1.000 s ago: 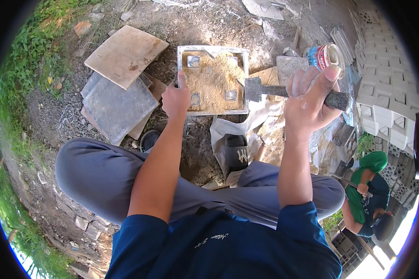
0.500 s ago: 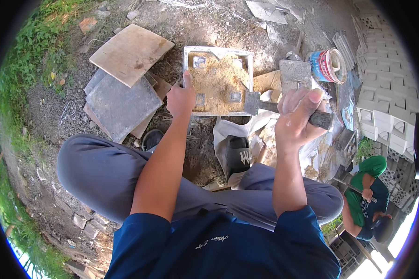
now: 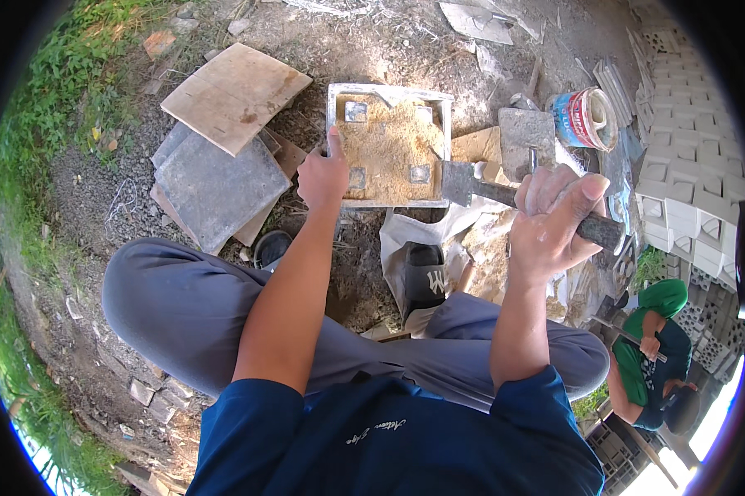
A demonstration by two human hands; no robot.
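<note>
Mostly a finger-strike risk at the mould

Right hand (image 3: 554, 219) is wrapped shut round the handle of a hammer (image 3: 505, 194), thumb up and loose, head sitting just at the right rim of the square metal mould (image 3: 389, 93). Left hand (image 3: 323, 175) rests on the mould's left wall, index finger laid along the rim, other fingers curled, gripping nothing. Mould sits on the dirt ahead of the knees, packed with sandy mix (image 3: 389, 149) around small square inserts.

Likely trouble: left fingers share the frame the hammer works on, so a glancing blow could slide across and hit them. Loose thumb suggests a weak grip; handle could twist. Mould sits on uneven ground beside stacked slabs (image 3: 215, 186), so a hard knock may tip it and spill mix. Another person (image 3: 649, 347) crouches at lower right, near the swing side.
</note>
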